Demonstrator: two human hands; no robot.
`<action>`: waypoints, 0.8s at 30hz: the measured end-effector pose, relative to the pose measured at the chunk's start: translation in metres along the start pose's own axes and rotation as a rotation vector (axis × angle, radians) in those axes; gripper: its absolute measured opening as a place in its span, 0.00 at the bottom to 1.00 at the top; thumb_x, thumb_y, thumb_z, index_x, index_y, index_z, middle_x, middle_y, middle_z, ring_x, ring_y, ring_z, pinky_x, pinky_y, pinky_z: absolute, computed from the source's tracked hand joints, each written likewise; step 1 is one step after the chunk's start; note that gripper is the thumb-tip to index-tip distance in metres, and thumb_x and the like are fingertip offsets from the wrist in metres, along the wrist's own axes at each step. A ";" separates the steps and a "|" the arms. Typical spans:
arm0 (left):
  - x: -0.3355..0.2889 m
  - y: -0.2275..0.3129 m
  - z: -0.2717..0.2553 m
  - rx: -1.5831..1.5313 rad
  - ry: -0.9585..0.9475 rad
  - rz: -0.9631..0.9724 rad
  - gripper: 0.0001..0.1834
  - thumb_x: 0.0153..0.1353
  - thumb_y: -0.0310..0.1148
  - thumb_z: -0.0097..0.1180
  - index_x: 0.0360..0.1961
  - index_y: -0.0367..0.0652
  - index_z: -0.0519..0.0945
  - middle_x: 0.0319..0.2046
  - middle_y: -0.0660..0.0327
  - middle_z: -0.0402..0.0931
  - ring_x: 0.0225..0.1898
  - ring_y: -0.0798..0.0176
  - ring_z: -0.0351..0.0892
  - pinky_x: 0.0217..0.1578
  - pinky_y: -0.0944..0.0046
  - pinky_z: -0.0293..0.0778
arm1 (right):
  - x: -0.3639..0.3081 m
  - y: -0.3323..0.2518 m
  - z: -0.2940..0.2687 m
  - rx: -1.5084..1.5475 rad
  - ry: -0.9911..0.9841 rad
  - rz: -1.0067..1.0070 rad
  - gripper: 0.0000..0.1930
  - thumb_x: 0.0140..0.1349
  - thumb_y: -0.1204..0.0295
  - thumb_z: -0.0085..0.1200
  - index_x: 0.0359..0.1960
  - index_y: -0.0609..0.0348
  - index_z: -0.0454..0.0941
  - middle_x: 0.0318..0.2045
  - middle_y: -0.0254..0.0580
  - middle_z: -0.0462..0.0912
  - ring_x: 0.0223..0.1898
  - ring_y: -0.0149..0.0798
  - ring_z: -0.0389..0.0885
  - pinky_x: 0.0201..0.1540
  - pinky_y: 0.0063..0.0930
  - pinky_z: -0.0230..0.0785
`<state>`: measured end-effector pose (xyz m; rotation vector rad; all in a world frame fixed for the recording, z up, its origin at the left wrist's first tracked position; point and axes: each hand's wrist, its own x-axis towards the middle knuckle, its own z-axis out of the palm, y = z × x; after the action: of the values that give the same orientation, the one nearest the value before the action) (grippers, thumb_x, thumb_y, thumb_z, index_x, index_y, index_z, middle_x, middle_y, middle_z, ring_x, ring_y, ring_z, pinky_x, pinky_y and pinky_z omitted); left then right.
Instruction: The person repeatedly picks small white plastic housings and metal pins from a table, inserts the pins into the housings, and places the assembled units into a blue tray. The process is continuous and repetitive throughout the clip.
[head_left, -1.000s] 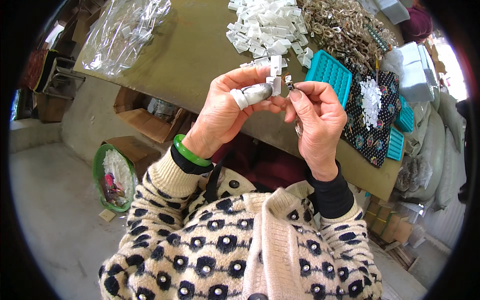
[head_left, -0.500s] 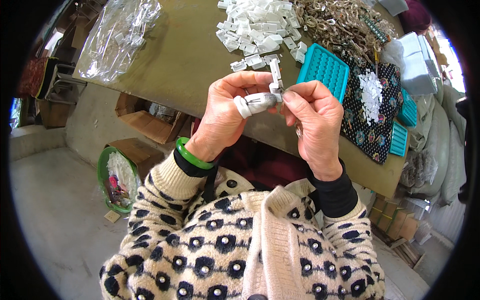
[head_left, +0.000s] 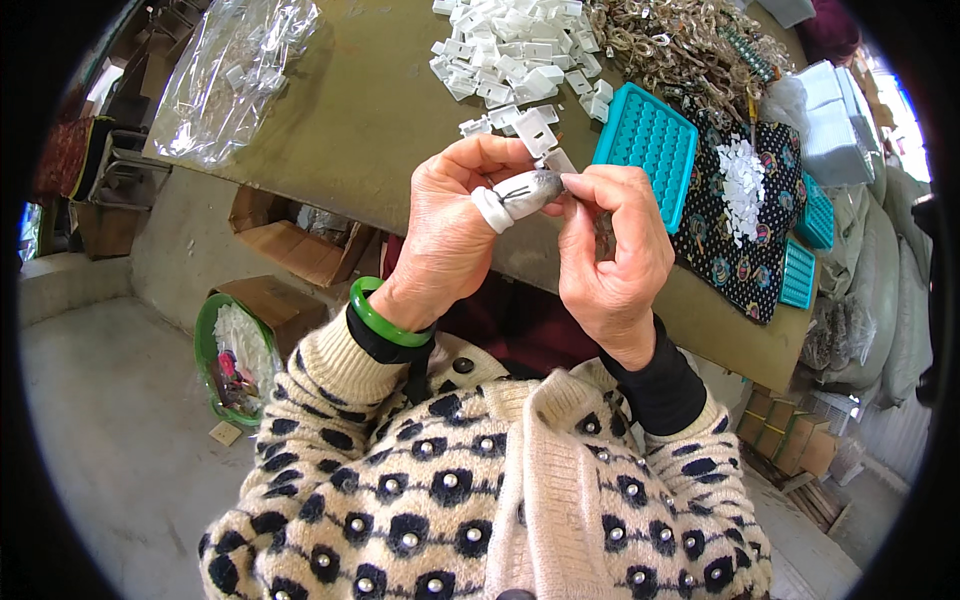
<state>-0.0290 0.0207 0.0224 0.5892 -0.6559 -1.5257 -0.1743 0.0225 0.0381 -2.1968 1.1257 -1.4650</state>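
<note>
Held up over the table's near edge is a small white plastic hinged case (head_left: pixel 535 131), its lid swung open. My left hand (head_left: pixel 440 225) grips it; a white finger cover with a dark, worn tip (head_left: pixel 520 197) sits on the thumb, and a green bangle (head_left: pixel 376 318) circles that wrist. At the case's lower end my right hand (head_left: pixel 625 270) has thumb and forefinger pinched together, touching the left thumb's tip. What those fingertips hold is hidden; a bit of something clear and brownish shows behind them. Just beyond my hands lies a heap of similar white cases (head_left: pixel 510 50).
A teal studded tray (head_left: pixel 650 145) lies right of the heap. Behind it are tangled clear coiled strands (head_left: pixel 690 45). White chips (head_left: pixel 741 190) rest on a dark patterned cloth (head_left: pixel 700 240). Clear plastic film (head_left: pixel 225 90) covers the far left; a green basket (head_left: pixel 207 345) stands on the floor.
The white case has turned in my left hand, so its broad open face now shows. My right hand has shifted slightly left and down, its fingers drawn closer against the left thumb.
</note>
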 end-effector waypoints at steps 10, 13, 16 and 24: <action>-0.005 0.000 0.003 0.168 0.135 0.058 0.10 0.54 0.20 0.63 0.38 0.34 0.79 0.32 0.60 0.82 0.30 0.70 0.80 0.35 0.70 0.78 | -0.001 0.000 0.008 0.032 -0.004 0.095 0.09 0.55 0.88 0.53 0.36 0.63 0.74 0.33 0.40 0.75 0.31 0.33 0.75 0.34 0.25 0.68; -0.006 0.004 -0.006 -0.149 0.076 -0.197 0.08 0.58 0.22 0.57 0.39 0.35 0.78 0.31 0.58 0.80 0.28 0.67 0.79 0.32 0.68 0.77 | -0.004 0.000 0.010 0.236 -0.021 0.237 0.04 0.62 0.84 0.53 0.36 0.64 0.72 0.33 0.34 0.73 0.30 0.22 0.71 0.32 0.16 0.66; -0.008 0.004 -0.014 -0.282 0.039 -0.292 0.12 0.60 0.31 0.58 0.44 0.39 0.77 0.33 0.61 0.78 0.32 0.66 0.76 0.36 0.65 0.75 | -0.005 0.001 0.012 0.169 -0.025 0.174 0.05 0.63 0.83 0.54 0.37 0.63 0.72 0.33 0.33 0.73 0.29 0.21 0.70 0.31 0.15 0.65; -0.008 0.003 -0.014 -0.214 0.093 -0.249 0.14 0.62 0.30 0.57 0.47 0.38 0.76 0.35 0.59 0.80 0.32 0.67 0.77 0.36 0.67 0.75 | -0.005 -0.012 0.014 0.489 0.006 0.521 0.05 0.61 0.83 0.54 0.36 0.63 0.71 0.29 0.36 0.77 0.23 0.25 0.74 0.29 0.18 0.68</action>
<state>-0.0165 0.0283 0.0148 0.5899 -0.3507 -1.7627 -0.1579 0.0312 0.0353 -1.4365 1.0865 -1.3302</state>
